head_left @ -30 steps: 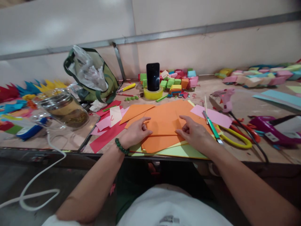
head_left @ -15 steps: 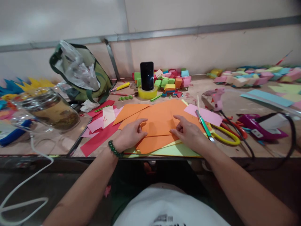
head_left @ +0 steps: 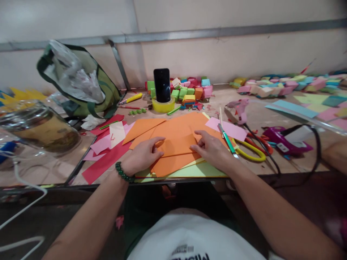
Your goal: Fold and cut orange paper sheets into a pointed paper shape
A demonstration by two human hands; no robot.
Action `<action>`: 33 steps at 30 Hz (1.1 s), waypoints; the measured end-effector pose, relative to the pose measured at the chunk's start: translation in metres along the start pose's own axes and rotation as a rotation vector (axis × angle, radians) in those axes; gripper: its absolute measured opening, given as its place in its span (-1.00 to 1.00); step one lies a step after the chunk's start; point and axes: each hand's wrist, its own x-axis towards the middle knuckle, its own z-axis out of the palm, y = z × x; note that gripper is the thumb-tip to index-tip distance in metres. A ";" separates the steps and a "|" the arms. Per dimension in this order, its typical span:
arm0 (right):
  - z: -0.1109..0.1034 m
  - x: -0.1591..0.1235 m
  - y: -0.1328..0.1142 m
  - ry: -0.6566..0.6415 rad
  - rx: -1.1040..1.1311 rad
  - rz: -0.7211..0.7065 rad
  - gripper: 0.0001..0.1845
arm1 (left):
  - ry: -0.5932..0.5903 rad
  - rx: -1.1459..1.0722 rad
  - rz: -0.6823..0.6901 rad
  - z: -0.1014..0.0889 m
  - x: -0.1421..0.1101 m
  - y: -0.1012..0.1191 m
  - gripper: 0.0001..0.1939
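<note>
Near the front edge of the tabletop (head_left: 219, 96), the upper orange sheet (head_left: 177, 144) lay between the left hand (head_left: 146, 153) and right hand (head_left: 211, 147), near both, its long front edge running left to right. Both hands curved inward, thumbs and forefingers parted; whether either pinched the sheet, I could not tell.

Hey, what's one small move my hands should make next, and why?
Perhaps pinch the orange sheet by its sides: your left hand and right hand flank it, each with thumb and forefinger parted and pointing inward.
</note>
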 end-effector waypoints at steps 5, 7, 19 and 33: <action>0.000 0.001 -0.003 0.000 -0.009 0.022 -0.45 | -0.013 0.044 -0.014 -0.001 -0.001 0.004 -0.49; 0.001 0.001 -0.002 0.006 -0.012 0.032 -0.44 | -0.011 0.059 -0.014 -0.001 -0.002 0.005 -0.50; 0.003 0.001 0.000 0.021 -0.024 0.047 -0.53 | -0.012 0.095 0.008 -0.003 -0.002 0.008 -0.52; -0.001 -0.002 0.005 0.007 0.090 0.005 -0.58 | -0.020 0.112 -0.001 -0.003 -0.002 0.005 -0.52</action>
